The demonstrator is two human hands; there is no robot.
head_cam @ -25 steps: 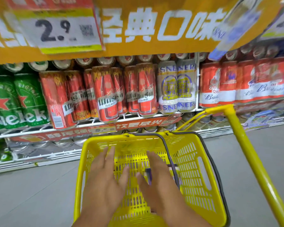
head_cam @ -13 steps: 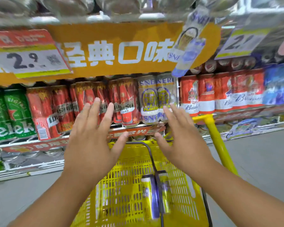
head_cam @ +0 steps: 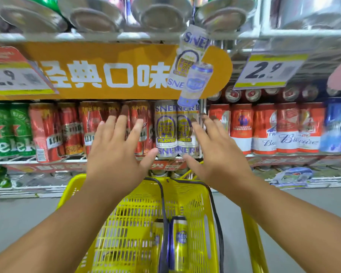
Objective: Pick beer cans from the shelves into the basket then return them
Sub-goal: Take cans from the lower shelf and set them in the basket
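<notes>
Both bare hands reach forward toward the middle shelf, palms down and empty. The left hand has its fingers spread wide, their tips in front of the red cans, though whether they actually touch the cans cannot be told from this angle. The right hand is likewise spread wide, its fingers reaching up beside the two silver Pilsner cans, which stand upright on the shelf between the two hands. To the left of the red cans stand green cans, and to the right of the Pilsner pair stands a row of red-and-white cans, with a blue pack at the far right. An orange banner with white characters runs above this row, a cardboard can-shaped tag hangs over its right end, and a price label reading 2.9 hangs further right. Below the arms sits the yellow basket, its black handle folded down across the inside. Two beer cans lie side by side on the basket floor, gold with blue bands; the image is soft there, so their print is unreadable. The upper shelf carries the round bases of silver cans.
</notes>
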